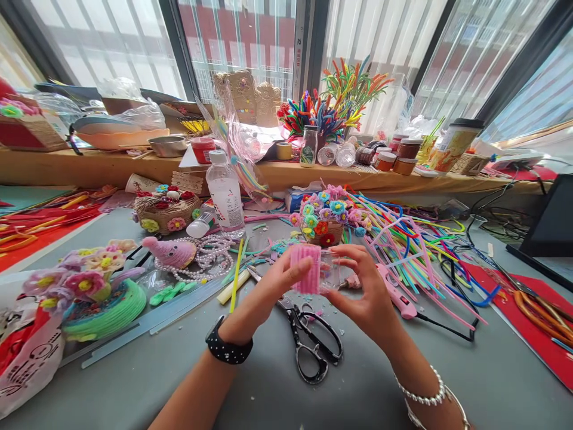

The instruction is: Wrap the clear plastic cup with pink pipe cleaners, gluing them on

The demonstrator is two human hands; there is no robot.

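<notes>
A small clear plastic container (329, 272), its left part wrapped in rows of pink pipe cleaner (307, 272), is held in the air between my hands. My left hand (290, 275) grips the pink end, thumb across its front. On the right, my right hand (362, 286) has its fingertips and thumb around the clear end. Below the container, black-handled scissors (313, 340) lie on the grey table (268, 394). A pink glue gun (398, 295) rests just past my right hand.
Loose pipe cleaners (421, 251) spread across the right side. Behind my hands stands a basket of fuzzy flowers (329, 224). At left are a green flower pot (110, 310), a pink gnome-like figure (174, 251) and a bottle (226, 197). Paint jars (406, 156) line the ledge.
</notes>
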